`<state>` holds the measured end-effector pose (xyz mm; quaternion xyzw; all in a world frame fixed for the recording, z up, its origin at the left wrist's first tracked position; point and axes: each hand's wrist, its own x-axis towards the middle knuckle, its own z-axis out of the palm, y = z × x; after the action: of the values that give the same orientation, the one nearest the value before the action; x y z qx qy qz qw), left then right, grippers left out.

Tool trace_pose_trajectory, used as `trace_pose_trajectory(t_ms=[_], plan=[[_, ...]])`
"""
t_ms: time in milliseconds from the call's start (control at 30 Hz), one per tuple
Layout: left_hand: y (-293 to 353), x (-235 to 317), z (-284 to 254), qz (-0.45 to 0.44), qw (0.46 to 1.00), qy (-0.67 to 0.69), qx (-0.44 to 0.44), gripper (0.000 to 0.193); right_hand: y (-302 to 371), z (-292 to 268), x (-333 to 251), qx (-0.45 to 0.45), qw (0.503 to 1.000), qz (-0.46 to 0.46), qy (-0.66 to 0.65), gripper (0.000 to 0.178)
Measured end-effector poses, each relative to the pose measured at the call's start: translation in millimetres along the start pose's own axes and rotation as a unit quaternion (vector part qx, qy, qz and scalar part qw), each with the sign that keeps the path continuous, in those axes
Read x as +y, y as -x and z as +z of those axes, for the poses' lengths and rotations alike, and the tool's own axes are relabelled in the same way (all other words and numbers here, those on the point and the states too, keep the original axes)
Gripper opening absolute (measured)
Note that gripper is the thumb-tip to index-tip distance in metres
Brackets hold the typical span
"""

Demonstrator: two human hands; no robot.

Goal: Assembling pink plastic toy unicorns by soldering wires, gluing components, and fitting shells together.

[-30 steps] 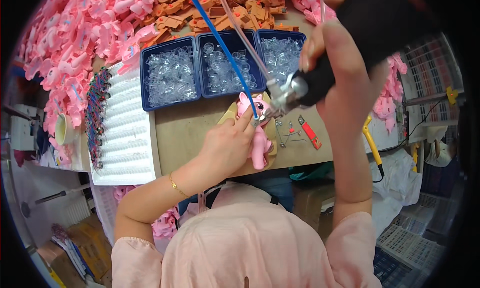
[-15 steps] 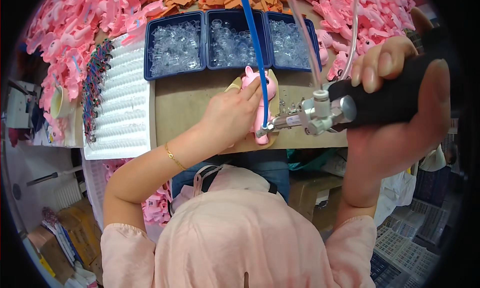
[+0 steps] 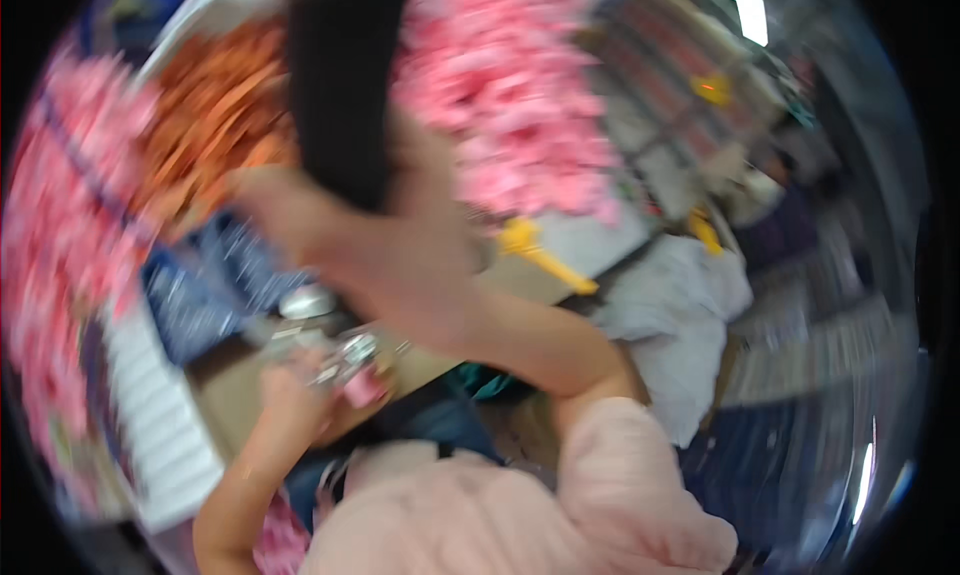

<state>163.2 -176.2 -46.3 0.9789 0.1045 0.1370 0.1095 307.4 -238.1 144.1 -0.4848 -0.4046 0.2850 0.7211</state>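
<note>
Motion smears much of this view. My right hand [image 3: 390, 245] is closed around the thick black body of an air screwdriver [image 3: 342, 95], raised large in front of the view. Silver metal fittings [image 3: 358, 349] show below that hand, close over a pink toy figure [image 3: 366, 387]. My left hand [image 3: 300, 385] lies at the toy near the table's front edge and appears to hold it in place; its fingers are blurred. Most of the toy and the screwdriver's tip cannot be made out.
Blue bins [image 3: 195, 320] of clear plastic parts stand behind my left hand, beside a white ridged tray [image 3: 160, 405]. Heaps of pink parts [image 3: 510, 105] and orange-brown parts [image 3: 215, 115] cover the far table. A yellow tool [image 3: 545, 255] lies at the right, near white cloth [image 3: 680, 315].
The whole view has swung right and tilted, blurring the scene. My right hand and the screwdriver have turned from lying sideways to pointing upward. My left hand stays at the toy.
</note>
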Motion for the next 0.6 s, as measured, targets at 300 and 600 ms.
trace_pose_trajectory(t_ms=[300,600], plan=[[-13.7,-166.0,-14.6,-0.155,0.984,-0.047,0.068,0.024,-37.6,17.9,-4.0,0.037,0.985,-0.169,0.005,0.019],[-20.4,-184.0,-9.9,-0.207,0.974,-0.085,0.036,0.025,-51.6,7.4,14.9,0.064,0.987,-0.148,0.021,0.028]])
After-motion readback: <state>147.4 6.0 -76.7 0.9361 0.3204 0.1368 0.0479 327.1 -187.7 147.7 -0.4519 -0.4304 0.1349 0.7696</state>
